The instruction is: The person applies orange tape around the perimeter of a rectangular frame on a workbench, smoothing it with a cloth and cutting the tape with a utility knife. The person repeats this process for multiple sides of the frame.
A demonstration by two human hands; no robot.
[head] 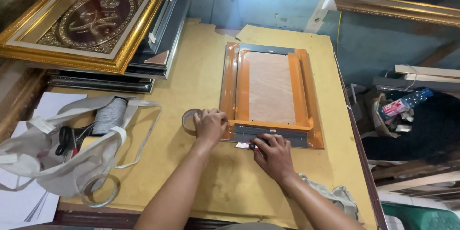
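— On the tabletop (201, 76), what lies in front of the person?

— A picture frame (270, 93) lying face down, rectangular, its back a pale brown fibreboard panel. Glossy orange-brown tape runs in wide strips around the panel's edges, and the near rail shows dark grey beneath it. The tabletop itself is covered with yellowish, scuffed cardboard sheet.

— And the left hand?

— The left hand (210, 124) is curled over the frame's near left corner, fingers bent down onto the taped edge. Just beside it, touching its knuckles, sits a tape roll (189, 119), a brownish ring. I cannot tell whether the fingers grip the roll or only press the frame.

— The right one?

— The right hand (274, 155) rests at the frame's near edge, fingers closed around a small cutter (247, 145) with a red and white body; most of the tool is hidden under the fingers.

— What else is around?

— To the left, a slack off-white cloth bag (52, 163) holds a grey spool of cord (109, 115) and black-handled scissors (65, 140). A clear tape ring (100, 190) lies by the bag's near side. Further back, an ornate gilded frame (84, 19) with a dark oval medallion rests on a stack of dark frames (143, 67). A crumpled greyish rag (335, 196) lies beside the right forearm.
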